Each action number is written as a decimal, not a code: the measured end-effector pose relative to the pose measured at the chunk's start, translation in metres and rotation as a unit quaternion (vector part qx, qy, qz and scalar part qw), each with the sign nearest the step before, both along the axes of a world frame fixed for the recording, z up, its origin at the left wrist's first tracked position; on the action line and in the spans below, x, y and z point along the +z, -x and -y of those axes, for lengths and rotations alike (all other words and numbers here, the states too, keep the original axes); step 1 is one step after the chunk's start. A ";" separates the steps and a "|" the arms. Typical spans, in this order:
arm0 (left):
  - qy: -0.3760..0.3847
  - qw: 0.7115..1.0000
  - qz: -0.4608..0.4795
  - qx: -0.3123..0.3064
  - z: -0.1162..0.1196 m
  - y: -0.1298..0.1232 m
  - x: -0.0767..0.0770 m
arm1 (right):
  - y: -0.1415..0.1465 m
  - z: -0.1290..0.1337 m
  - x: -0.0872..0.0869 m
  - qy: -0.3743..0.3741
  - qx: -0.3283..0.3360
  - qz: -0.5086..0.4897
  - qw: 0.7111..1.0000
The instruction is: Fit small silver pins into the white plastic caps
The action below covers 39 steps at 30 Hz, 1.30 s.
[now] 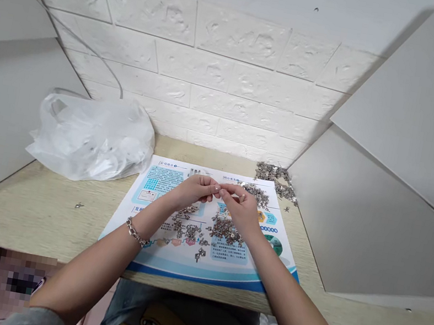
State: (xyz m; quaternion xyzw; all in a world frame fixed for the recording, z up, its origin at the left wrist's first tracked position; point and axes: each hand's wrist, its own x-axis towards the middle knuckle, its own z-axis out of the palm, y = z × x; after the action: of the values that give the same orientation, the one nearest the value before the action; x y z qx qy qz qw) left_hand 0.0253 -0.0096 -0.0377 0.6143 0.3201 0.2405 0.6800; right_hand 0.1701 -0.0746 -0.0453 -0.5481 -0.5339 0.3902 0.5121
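My left hand [197, 190] and my right hand [240, 204] meet above a printed poster [182, 265], fingertips pinched together. Whatever sits between the fingertips is too small to make out. Beneath my right hand lies a pile of small silvery metal parts [225, 231]. A looser group of similar metal parts [188, 230] is spread under my left wrist. Beyond my right hand, another heap of metal parts [255, 194] rests on the poster's far right area. A chain bracelet [135, 231] circles my left wrist.
A white plastic bag [95, 135] with pale contents stands at the back left of the wooden table [50, 223]. More metal pieces [277, 178] lie in the far right corner. White boards [378, 224] flank the table, and a white brick-patterned wall [223, 79] closes the back.
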 end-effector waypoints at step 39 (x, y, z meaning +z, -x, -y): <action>-0.264 0.882 -0.365 -0.141 -0.013 0.021 -0.002 | -0.012 -0.006 -0.010 0.016 -0.075 0.004 0.997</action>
State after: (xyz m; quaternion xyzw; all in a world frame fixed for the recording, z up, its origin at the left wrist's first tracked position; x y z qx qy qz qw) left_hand 0.0045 0.0032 -0.0393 0.8539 0.3801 -0.0234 0.3546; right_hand 0.1817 -0.0682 -0.0557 -0.5964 -0.4869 0.3567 0.5292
